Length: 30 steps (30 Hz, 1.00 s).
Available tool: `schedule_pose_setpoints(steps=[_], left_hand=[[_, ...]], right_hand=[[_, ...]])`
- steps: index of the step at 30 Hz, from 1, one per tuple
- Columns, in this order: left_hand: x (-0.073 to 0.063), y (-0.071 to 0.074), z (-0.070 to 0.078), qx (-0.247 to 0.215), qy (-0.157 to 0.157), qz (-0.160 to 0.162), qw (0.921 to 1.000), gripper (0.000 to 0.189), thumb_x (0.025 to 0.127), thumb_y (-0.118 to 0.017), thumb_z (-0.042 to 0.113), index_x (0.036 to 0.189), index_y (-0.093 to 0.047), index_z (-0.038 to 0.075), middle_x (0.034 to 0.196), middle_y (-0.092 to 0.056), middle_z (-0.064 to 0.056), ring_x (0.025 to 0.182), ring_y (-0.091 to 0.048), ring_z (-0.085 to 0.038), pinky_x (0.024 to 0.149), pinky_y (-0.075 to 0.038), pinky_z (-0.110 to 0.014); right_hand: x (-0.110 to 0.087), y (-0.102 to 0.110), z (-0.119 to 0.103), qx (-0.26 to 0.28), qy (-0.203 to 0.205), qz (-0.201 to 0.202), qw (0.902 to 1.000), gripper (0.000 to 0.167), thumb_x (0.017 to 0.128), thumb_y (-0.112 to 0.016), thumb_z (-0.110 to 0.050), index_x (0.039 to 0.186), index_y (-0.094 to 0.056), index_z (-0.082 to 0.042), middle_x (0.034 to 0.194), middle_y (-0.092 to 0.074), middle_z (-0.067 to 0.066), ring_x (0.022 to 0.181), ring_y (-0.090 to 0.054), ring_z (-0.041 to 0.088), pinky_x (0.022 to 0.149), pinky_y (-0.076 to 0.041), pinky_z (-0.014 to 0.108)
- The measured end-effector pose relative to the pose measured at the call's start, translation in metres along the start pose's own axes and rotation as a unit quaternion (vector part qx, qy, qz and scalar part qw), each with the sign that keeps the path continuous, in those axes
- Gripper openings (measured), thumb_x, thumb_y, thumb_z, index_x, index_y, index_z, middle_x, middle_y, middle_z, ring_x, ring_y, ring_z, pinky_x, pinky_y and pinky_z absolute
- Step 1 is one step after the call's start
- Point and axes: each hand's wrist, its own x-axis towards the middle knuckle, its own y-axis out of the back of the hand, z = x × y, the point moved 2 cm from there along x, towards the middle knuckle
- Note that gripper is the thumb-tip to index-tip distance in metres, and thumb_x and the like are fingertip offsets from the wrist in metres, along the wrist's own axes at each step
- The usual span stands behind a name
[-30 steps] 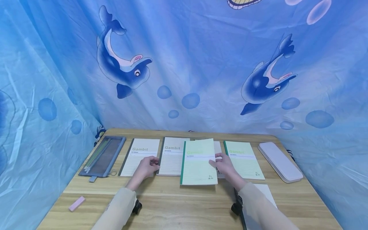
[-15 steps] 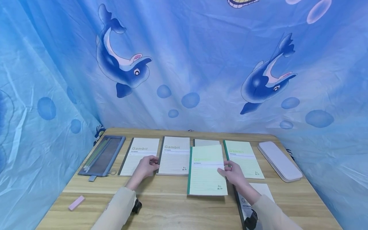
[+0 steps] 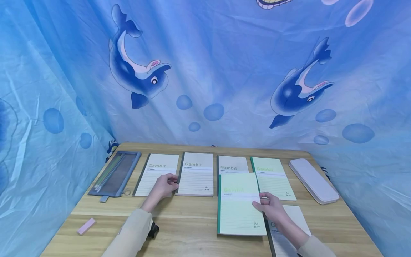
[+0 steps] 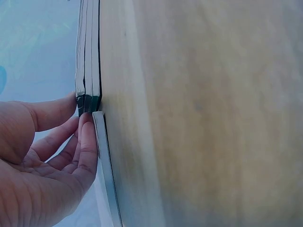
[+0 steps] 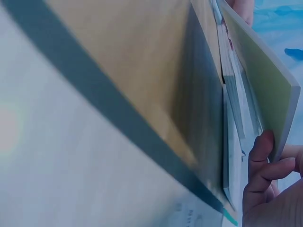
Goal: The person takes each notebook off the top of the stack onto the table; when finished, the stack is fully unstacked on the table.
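Note:
My right hand (image 3: 271, 207) grips a pale green notebook (image 3: 240, 205) by its right edge, thumb on the cover. In the right wrist view this notebook (image 5: 265, 71) is raised and tilted above the wooden table, fingers on its underside. It covers the lower part of a grey-spined Gambit notebook (image 3: 232, 163). My left hand (image 3: 165, 186) overlaps the leftmost Gambit notebook (image 3: 160, 162). Its thumb and fingers pinch the spine corner of a white notebook stack (image 3: 196, 175). The left wrist view shows several layered notebooks (image 4: 88, 56) there, dark spines at the fingertips.
Another green notebook (image 3: 273, 175) lies at the back right, beside a white case (image 3: 313, 180). A grey-spined notebook (image 3: 289, 221) lies partly under the right forearm. At left are a mesh pencil pouch (image 3: 117, 173) and a pink eraser (image 3: 86, 226). A blue curtain (image 3: 205, 71) hangs behind the table.
My right hand has drawn the green notebook toward me and to the right, away from the white stack, exposing the notebook behind it. My left hand has stayed in place.

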Motion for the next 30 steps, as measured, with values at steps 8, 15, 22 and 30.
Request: schedule_pose_setpoints(steps=[8,15,22,30], left_hand=[[0.0,0.0,0.001,-0.004,0.0,-0.003,1.0,0.032,0.084,-0.072,-0.001,0.114,-0.066,-0.008,0.102,-0.07,-0.015,0.094,-0.066,-0.029,0.086,-0.053,-0.044],[0.0,-0.002,-0.002,-0.005,0.007,-0.004,1.0,0.032,0.084,-0.073,0.0,0.115,-0.066,-0.007,0.103,-0.071,-0.014,0.094,-0.066,-0.028,0.086,-0.053,-0.043],[0.001,-0.002,-0.002,-0.005,0.001,-0.006,1.0,0.032,0.084,-0.072,-0.001,0.114,-0.066,-0.008,0.102,-0.07,-0.015,0.094,-0.066,-0.028,0.087,-0.053,-0.044],[0.001,0.0,0.0,-0.005,0.0,-0.007,1.0,0.033,0.084,-0.072,-0.002,0.116,-0.066,-0.009,0.103,-0.07,-0.015,0.094,-0.066,-0.028,0.087,-0.053,-0.044]], right_hand=[[-0.017,0.0,0.016,0.029,-0.006,0.0,0.9996,0.046,0.093,-0.069,-0.011,0.129,-0.047,0.008,0.092,-0.073,0.012,0.08,-0.07,0.026,0.068,-0.054,0.037],[-0.031,-0.004,0.027,0.027,-0.014,-0.02,0.9993,0.047,0.093,-0.071,-0.015,0.126,-0.046,0.008,0.089,-0.073,0.012,0.078,-0.07,0.027,0.066,-0.052,0.036],[-0.043,-0.004,0.034,0.026,-0.02,-0.048,0.9983,0.052,0.091,-0.073,-0.02,0.126,-0.046,0.007,0.087,-0.073,0.01,0.078,-0.07,0.026,0.066,-0.05,0.035],[-0.053,-0.006,0.04,-0.008,0.021,-0.066,0.9975,0.054,0.092,-0.073,-0.019,0.126,-0.046,0.013,0.082,-0.071,0.009,0.075,-0.067,0.023,0.069,-0.05,0.034]])
